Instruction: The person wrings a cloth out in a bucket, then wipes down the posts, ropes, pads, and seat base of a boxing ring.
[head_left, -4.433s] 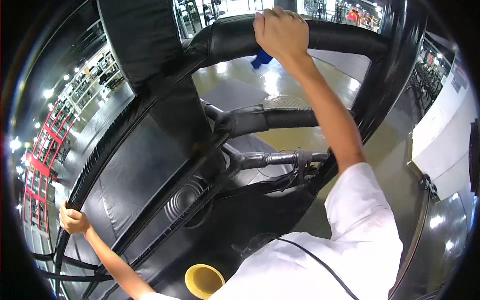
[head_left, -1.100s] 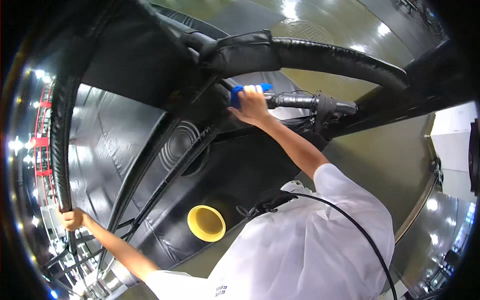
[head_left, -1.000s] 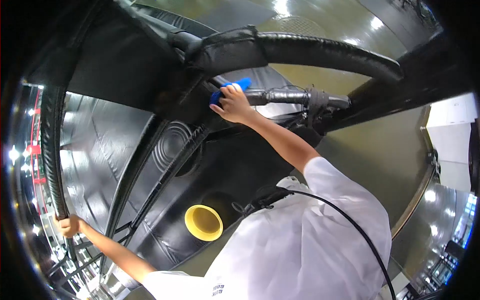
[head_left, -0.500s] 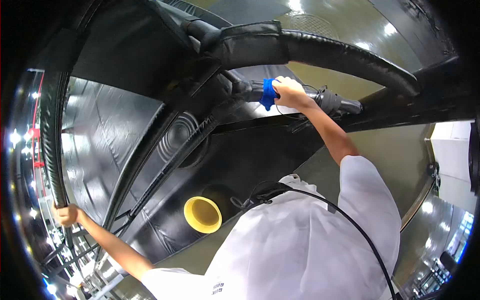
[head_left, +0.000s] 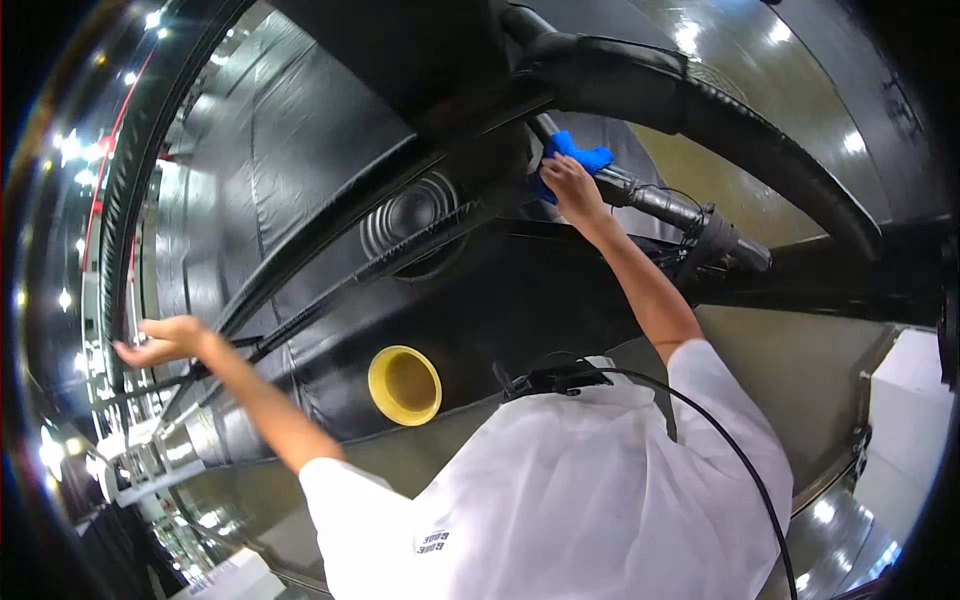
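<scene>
My right hand (head_left: pixel 572 190) is closed on a bunched blue cloth (head_left: pixel 590 157), pressing it against a dark metal tube (head_left: pixel 655 205). Thin cables are wrapped round the far part of this tube. At the left, my left hand (head_left: pixel 168 340) has its fingers stretched out, with nothing in it. Its fingertips come close to the lower end of a black padded bar (head_left: pixel 112 235). A curved padded bar (head_left: pixel 760 135) arches above and to the right of my right hand.
A yellow round cup-shaped piece (head_left: pixel 376 388) sits against the black covered surface below the bars. Ringed black disc (head_left: pixel 410 215) lies behind two slanting bars. White boxes (head_left: pixel 915 390) stand at the right. A black cable (head_left: pixel 735 470) runs over my white shirt.
My left hand has let go of the padded bar and opened. My right hand has slid the blue cloth along the tube, toward its upper end. The view has shifted.
</scene>
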